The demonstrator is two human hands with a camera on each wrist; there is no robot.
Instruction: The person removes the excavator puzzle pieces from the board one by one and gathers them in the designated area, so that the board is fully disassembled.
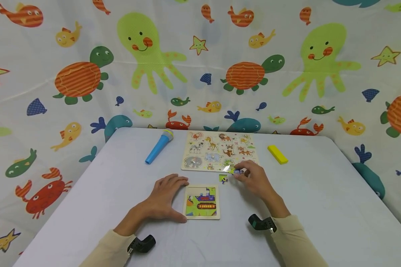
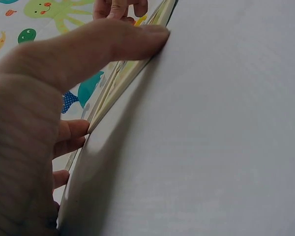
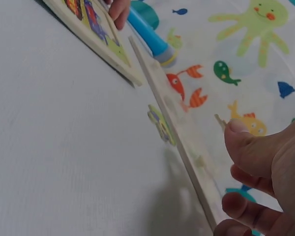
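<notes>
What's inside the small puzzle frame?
Inside the frame, fitted pieces show part of a tracked vehicle, with a pale gap at upper left in the head view. Whatever lies beneath the fitted pieces is covered.

Flat square puzzle [image 1: 202,204], partly filled; loose piece [image 1: 223,178] near, pinched piece [image 1: 236,171] raised

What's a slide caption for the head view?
Left hand beside puzzle, right hand pinching a piece, animal board behind.
</notes>
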